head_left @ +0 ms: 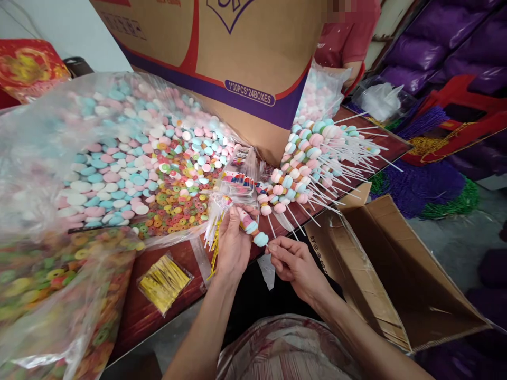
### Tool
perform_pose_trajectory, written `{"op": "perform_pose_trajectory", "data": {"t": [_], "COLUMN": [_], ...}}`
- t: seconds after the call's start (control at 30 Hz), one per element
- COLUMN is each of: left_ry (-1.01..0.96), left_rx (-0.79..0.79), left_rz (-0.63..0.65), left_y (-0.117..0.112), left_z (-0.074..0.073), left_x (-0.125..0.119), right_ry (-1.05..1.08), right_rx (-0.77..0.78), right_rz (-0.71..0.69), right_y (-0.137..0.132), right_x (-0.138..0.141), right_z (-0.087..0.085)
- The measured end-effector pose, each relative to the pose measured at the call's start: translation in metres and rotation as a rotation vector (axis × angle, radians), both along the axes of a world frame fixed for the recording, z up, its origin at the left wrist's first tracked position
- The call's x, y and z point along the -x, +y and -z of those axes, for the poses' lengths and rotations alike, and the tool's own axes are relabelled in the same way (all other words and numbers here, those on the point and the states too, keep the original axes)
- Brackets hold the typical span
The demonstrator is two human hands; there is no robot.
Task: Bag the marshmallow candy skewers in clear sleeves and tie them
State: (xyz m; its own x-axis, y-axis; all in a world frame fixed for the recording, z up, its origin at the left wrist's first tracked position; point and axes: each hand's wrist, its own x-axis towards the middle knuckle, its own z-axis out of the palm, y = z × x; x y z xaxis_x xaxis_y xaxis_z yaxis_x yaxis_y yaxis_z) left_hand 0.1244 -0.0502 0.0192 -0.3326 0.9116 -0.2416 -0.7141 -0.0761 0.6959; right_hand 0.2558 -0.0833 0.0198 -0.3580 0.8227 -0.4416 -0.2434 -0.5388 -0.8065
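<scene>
My left hand (233,237) is closed around the upper part of a candy skewer (259,239) with pink, blue and brown-orange pieces. Its fingers hide part of the candy, and I cannot tell whether a bag covers it there. My right hand (293,264) pinches the stick's end below the lowest blue candy. Just behind the left hand lies a stack of printed clear bags (240,177). White sticks (213,227) and yellow twist ties (215,250) are beside that hand. Finished-looking candy skewers (293,179) are piled to the right, their sticks pointing toward the right and front.
A large plastic sheet holds loose pastel candies (114,174) and ring gummies (178,211). Nearby are a bag of gummy rings (67,295) and a packet of yellow ties (164,284). A tall carton (222,58) stands behind; an open box (420,279) is lower right. Another person (344,42) sits beyond.
</scene>
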Motion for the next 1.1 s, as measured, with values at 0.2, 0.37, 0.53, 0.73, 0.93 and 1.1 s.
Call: {"op": "perform_pose_trajectory", "data": {"t": [0.2, 0.37, 0.53, 0.73, 0.93, 1.1], "left_ry": [-0.049, -0.007, -0.079, -0.089, -0.103, -0.106], "left_rx": [-0.034, 0.014, 0.083, 0.101, 0.081, 0.090], "left_rz": [0.073, 0.165, 0.169, 0.199, 0.383, 0.263], "left_y": [-0.005, -0.005, -0.003, -0.005, -0.007, 0.004], "left_z": [-0.002, -0.004, -0.001, 0.004, -0.002, -0.013], "left_x": [-0.009, 0.003, 0.009, 0.002, 0.019, 0.037], "right_ry": [-0.100, -0.601, -0.937, -0.910, -0.314, -0.165], "right_rx": [-0.160, -0.825, -1.250, -1.248, -0.556, -0.356], "right_rz": [0.090, 0.114, 0.052, 0.101, 0.031, -0.007], "right_y": [0.005, 0.003, 0.002, 0.006, 0.009, 0.010], "right_x": [0.021, 0.018, 0.007, 0.019, 0.019, 0.009], "right_z": [0.002, 0.015, 0.028, 0.032, 0.015, 0.005]}}
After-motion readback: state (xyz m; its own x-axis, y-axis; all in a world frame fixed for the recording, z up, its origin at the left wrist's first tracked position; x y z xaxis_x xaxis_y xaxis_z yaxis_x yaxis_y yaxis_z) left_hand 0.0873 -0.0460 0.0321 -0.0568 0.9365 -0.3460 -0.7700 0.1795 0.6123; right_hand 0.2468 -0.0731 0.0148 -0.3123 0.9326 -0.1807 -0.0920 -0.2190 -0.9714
